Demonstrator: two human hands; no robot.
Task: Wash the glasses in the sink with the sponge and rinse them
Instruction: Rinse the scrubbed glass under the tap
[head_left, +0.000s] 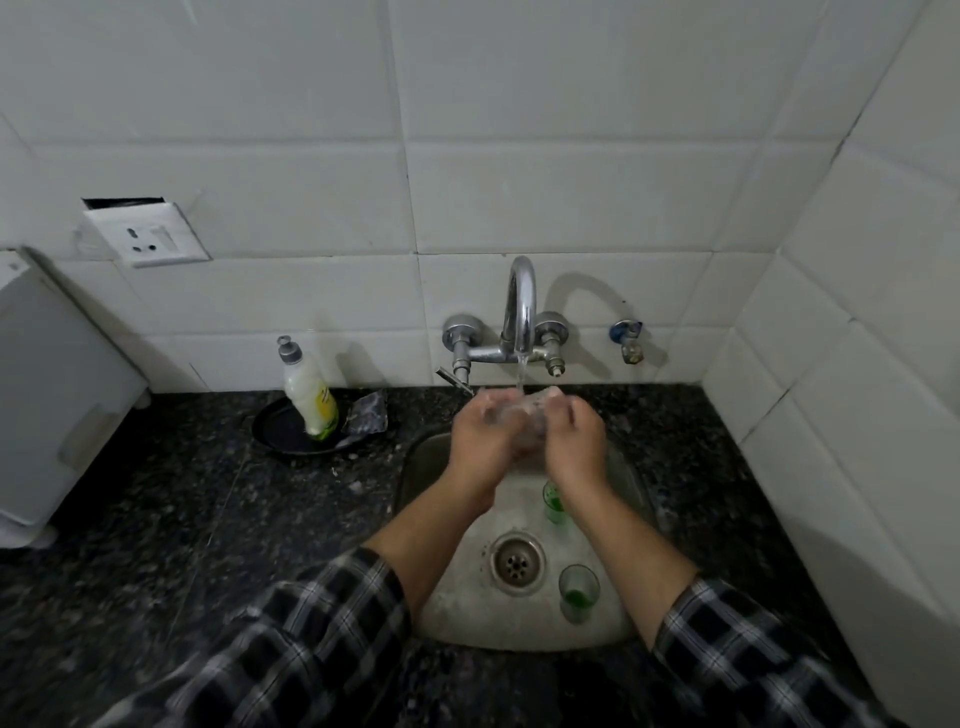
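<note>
Both hands hold a clear glass (524, 415) under the running water of the tap (522, 312) above the steel sink (613, 623). My left hand (483, 436) grips its left side, my right hand (571, 441) its right side. The glass is blurred and partly hidden by the fingers. Two more glasses with green liquid stand in the sink: one (553, 501) just below my right wrist, one (577, 592) right of the drain (517, 564). A sponge (370, 413) lies on a black plate (291, 431) left of the sink.
A dish soap bottle (309, 392) stands on the black plate. The dark granite counter (208, 519) surrounds the sink. A white appliance (47, 395) sits at the far left. A wall socket (150, 239) and a small side tap (629, 340) are on the tiles.
</note>
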